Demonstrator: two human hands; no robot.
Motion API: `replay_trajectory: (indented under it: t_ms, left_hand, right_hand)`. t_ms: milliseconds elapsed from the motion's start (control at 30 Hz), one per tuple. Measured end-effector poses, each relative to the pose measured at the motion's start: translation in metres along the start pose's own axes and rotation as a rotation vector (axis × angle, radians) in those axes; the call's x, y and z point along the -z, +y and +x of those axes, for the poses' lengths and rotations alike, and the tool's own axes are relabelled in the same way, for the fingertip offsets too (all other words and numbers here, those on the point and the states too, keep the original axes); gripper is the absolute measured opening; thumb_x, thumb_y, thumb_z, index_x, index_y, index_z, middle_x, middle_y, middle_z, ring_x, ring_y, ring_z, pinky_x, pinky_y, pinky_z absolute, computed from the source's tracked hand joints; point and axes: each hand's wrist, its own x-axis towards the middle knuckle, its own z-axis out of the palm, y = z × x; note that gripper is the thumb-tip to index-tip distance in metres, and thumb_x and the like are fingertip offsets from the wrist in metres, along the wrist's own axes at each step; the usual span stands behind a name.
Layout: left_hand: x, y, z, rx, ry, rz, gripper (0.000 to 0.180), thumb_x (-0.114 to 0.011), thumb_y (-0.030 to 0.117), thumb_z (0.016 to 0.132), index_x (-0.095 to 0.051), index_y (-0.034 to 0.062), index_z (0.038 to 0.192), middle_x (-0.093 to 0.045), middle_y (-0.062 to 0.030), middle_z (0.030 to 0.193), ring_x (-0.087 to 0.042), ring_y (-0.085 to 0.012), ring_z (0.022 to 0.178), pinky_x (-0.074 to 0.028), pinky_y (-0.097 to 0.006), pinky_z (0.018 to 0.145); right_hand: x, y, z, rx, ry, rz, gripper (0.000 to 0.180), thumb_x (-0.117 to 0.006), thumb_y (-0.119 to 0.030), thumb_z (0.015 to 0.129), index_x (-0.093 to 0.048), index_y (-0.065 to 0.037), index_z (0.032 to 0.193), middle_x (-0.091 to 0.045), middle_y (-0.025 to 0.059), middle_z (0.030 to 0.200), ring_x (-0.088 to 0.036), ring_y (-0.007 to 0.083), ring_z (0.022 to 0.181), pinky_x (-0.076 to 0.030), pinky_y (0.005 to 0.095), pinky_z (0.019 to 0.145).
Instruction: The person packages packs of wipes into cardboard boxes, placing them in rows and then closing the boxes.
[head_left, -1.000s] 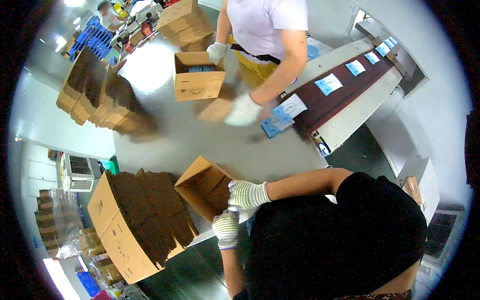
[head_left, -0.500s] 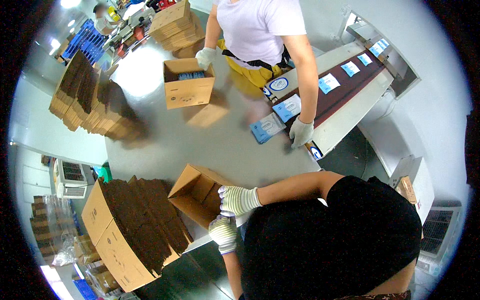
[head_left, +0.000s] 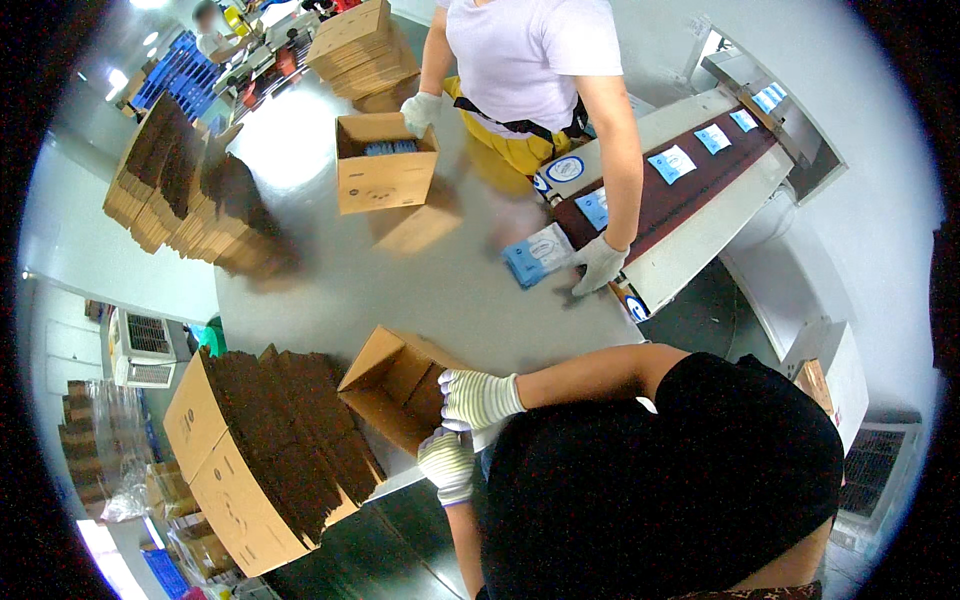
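An open cardboard box lies tilted on the near edge of the table, its mouth turned up and its inside bare. My right hand, in a striped knit glove, is closed on the box's near edge. Just below it, my left hand, gloved alike, grips the same edge lower down. The fingers of both hands are curled and partly hidden. Immediately left of the box stands a thick stack of flattened cartons.
Across the grey table, a co-worker's gloved hand rests on a carton holding blue packets. Their other hand is at a packet pile beside a conveyor carrying packets. More flattened cartons stand far left.
The co-worker's hand by the conveyor has shifted left toward the packet pile. The view has moved slightly. My hands keep their grip on the box.
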Motion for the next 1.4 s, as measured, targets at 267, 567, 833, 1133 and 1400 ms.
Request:
replay_trajectory:
  t_ms: [267,567,833,1133,1400]
  left_hand:
    - [0.008,0.004,0.002,-0.026,0.020,0.024,0.025,-0.061,0.033,0.074,-0.055,0.0104,0.067,-0.054,-0.0098,0.061,-0.056,-0.0288,0.059,-0.045,-0.040,0.058]
    - [0.011,0.007,0.003,-0.036,0.008,0.039,0.022,-0.065,0.028,0.071,-0.054,0.0093,0.065,-0.054,-0.0079,0.062,-0.056,-0.0263,0.059,-0.044,-0.039,0.063]
    - [0.013,0.008,0.004,-0.026,-0.022,0.072,0.025,-0.065,0.030,0.072,-0.053,0.0087,0.065,-0.053,-0.0086,0.060,-0.055,-0.0267,0.057,-0.044,-0.039,0.062]
    - [0.014,0.010,0.005,-0.004,-0.038,0.078,0.026,-0.064,0.032,0.073,-0.054,0.0087,0.066,-0.054,-0.0086,0.061,-0.056,-0.0263,0.058,-0.044,-0.038,0.062]
    - [0.007,0.005,0.001,-0.007,-0.064,0.090,0.024,-0.064,0.030,0.073,-0.055,0.0089,0.067,-0.055,-0.0084,0.063,-0.056,-0.0254,0.060,-0.044,-0.037,0.063]
  right_hand:
    - [0.001,-0.002,0.002,-0.024,-0.030,0.005,0.028,-0.053,-0.032,0.081,-0.060,-0.012,0.064,-0.056,0.0048,0.060,-0.054,0.0215,0.065,-0.040,0.0356,0.079]
    - [-0.006,0.002,-0.001,0.011,0.036,-0.010,0.025,-0.056,-0.033,0.078,-0.059,-0.012,0.064,-0.056,0.0035,0.058,-0.055,0.0220,0.063,-0.040,0.0358,0.072]
    - [-0.002,0.001,-0.001,-0.016,-0.015,0.025,0.029,-0.054,-0.033,0.081,-0.062,-0.011,0.065,-0.057,0.0061,0.061,-0.056,0.0227,0.066,-0.041,0.0368,0.079]
    - [-0.006,0.002,-0.001,-0.003,0.054,0.009,0.024,-0.057,-0.032,0.077,-0.061,-0.012,0.064,-0.056,0.0035,0.058,-0.055,0.0217,0.063,-0.041,0.0356,0.072]
    - [0.001,-0.001,0.001,-0.029,0.009,0.030,0.026,-0.054,-0.031,0.079,-0.062,-0.010,0.065,-0.058,0.0066,0.060,-0.056,0.0235,0.064,-0.041,0.0376,0.081]
